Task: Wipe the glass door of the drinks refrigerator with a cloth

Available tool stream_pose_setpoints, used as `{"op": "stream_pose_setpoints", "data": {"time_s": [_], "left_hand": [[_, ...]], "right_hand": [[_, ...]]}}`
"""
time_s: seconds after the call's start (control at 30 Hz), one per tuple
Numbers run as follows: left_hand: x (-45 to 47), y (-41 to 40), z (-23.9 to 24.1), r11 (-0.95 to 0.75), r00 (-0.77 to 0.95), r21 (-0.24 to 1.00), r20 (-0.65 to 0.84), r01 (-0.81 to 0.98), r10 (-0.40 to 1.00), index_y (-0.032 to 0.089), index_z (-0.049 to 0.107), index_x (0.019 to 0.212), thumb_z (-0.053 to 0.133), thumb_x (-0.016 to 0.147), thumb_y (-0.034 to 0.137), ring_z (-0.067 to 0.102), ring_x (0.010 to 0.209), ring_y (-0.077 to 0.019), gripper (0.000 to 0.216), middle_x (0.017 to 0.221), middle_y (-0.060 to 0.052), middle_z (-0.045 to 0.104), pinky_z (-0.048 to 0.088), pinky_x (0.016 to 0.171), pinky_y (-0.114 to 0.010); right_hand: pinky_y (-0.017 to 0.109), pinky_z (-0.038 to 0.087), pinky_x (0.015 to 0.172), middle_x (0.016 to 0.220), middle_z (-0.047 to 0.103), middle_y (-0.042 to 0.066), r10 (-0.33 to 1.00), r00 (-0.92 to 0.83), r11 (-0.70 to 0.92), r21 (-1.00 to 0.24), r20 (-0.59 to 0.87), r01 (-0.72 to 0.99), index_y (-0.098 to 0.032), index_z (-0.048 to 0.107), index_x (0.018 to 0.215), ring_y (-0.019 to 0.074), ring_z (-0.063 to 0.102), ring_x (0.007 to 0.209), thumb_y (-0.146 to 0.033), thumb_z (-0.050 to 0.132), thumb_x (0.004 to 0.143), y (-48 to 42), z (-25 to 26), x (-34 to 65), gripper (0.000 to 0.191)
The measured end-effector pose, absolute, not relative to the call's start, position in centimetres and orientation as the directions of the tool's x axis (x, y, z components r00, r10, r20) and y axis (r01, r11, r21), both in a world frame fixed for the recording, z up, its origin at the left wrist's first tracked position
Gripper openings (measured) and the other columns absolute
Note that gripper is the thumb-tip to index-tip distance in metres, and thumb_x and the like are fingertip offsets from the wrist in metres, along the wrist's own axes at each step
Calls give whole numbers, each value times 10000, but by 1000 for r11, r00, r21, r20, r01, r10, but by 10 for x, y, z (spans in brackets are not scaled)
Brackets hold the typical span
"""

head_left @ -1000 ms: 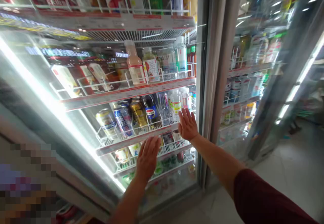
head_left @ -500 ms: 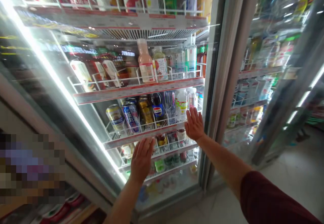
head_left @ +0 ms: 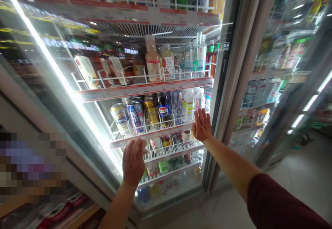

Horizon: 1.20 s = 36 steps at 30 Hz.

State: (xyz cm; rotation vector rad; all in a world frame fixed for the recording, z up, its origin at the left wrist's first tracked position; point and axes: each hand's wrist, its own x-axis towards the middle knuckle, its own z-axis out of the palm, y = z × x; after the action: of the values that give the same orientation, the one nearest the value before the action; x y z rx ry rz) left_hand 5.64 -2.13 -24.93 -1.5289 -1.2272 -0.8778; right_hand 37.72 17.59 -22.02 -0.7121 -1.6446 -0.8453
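Note:
I stand before a drinks cooler with a glass door [head_left: 181, 180]. My left hand [head_left: 133, 162] lies flat and open against the glass low down, in front of the lower wire shelves. My right hand [head_left: 202, 125] is also flat and open on the glass near the door's right edge, fingers up. Behind the glass, cans [head_left: 136, 116] and a Pepsi bottle [head_left: 164, 108] stand on the middle shelf [head_left: 145, 136]. Juice and tea bottles [head_left: 153, 60] stand on the shelf above. Neither hand holds anything.
A grey door frame [head_left: 233, 84] separates this cooler from a second cooler [head_left: 269, 73] on the right, also full of drinks. A bright light strip [head_left: 59, 73] runs down the left side. Packaged goods [head_left: 64, 211] lie low on the left. Pale floor [head_left: 298, 180] is at the right.
My left hand has slid left and slightly down across the glass. My right hand has stayed near the door's right edge. The view has shifted so the cooler sits further right.

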Motion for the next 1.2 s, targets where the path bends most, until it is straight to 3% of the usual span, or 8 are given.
{"op": "stream_pose_setpoints", "data": {"time_s": [0.17,0.4,0.6,0.83,0.97,1.07,1.2], "left_hand": [[25,-20,-209,27,39,-44,989,999,145,199,454,1631,542,1026,139,387,1596,-380,614,1619,-212,490,394,1297,-636],[21,-41,-267,19,132,-140,962,990,239,242,503,1586,621,1003,139,526,1487,-365,603,1491,-184,586,513,1217,-600],[-19,-47,-222,95,53,-69,984,993,169,224,417,1649,545,1020,147,400,1569,-426,646,1626,-194,460,402,1273,-693],[10,-47,-265,31,80,-90,964,995,253,197,402,1647,539,1003,133,420,1553,-427,661,1594,-242,466,461,1224,-691],[5,-32,-224,-11,8,-6,991,1000,137,202,426,1656,551,1011,158,356,1603,-423,658,1634,-236,450,343,1300,-713],[13,-22,-197,-21,16,-15,996,1000,87,212,386,1687,537,1017,144,333,1619,-408,691,1668,-229,424,318,1316,-700],[54,-18,-233,-41,102,-96,981,995,166,243,288,1725,536,1007,85,341,1626,-369,777,1653,-214,453,370,1307,-649]], "right_hand": [[520,227,1372,1805,304,151,32,-228,527,177,973,831,-151,59,1767,295,217,1701,-266,387,1067,174,-218,377,781],[511,220,1377,1809,300,134,31,-217,559,163,976,813,-163,74,1767,288,211,1703,-263,400,1063,175,-220,377,783],[540,219,1373,1787,347,149,88,-214,570,127,973,812,-175,79,1769,313,305,1672,-251,417,1046,179,-226,377,802],[520,223,1373,1780,367,143,60,-209,575,137,976,806,-176,70,1769,299,300,1675,-266,426,1048,178,-224,376,809],[527,229,1369,1771,382,150,119,-217,578,110,969,809,-179,70,1769,308,340,1659,-268,421,1051,179,-226,376,804],[515,230,1372,1764,398,143,100,-209,581,113,973,806,-179,88,1769,300,334,1662,-276,429,1048,179,-227,376,803],[513,238,1371,1755,418,135,80,-215,588,128,973,799,-184,89,1769,295,343,1658,-284,422,1056,180,-226,377,793]]}}
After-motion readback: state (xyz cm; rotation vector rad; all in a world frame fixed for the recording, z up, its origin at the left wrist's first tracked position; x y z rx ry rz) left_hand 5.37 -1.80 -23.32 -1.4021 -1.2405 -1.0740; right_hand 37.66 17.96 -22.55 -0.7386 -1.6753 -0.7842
